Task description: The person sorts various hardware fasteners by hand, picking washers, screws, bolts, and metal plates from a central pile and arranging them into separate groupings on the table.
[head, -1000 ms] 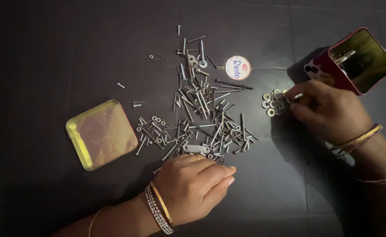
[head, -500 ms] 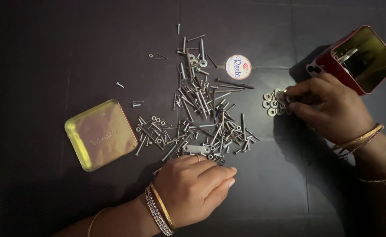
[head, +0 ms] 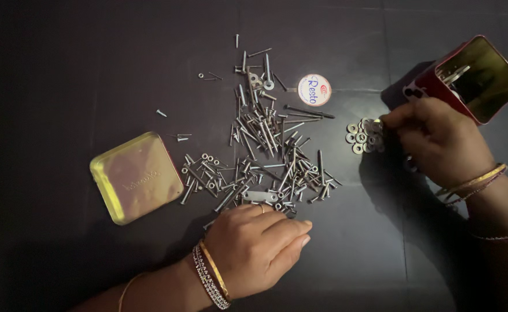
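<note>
A loose pile of silver screws, bolts and nuts point(head: 268, 153) is spread over the middle of a dark surface. My left hand point(head: 254, 248) rests palm down at the pile's near edge, fingers curled together, just below a flat metal plate point(head: 259, 196). To the right lies a small cluster of washers point(head: 361, 137). My right hand point(head: 439, 144) reaches it from the right, thumb and forefinger pinched on a washer at the cluster's right edge. An open red tin point(head: 473, 75) stands tilted just behind that hand.
A square yellow tin lid point(head: 135, 176) lies left of the pile. A round white disc with coloured print point(head: 314, 89) sits behind the pile. A few stray screws point(head: 176, 137) lie between lid and pile. Bangles are on both wrists.
My right hand has shifted slightly right and up at the washer cluster, its fingers pinching tighter. My left hand has stayed put.
</note>
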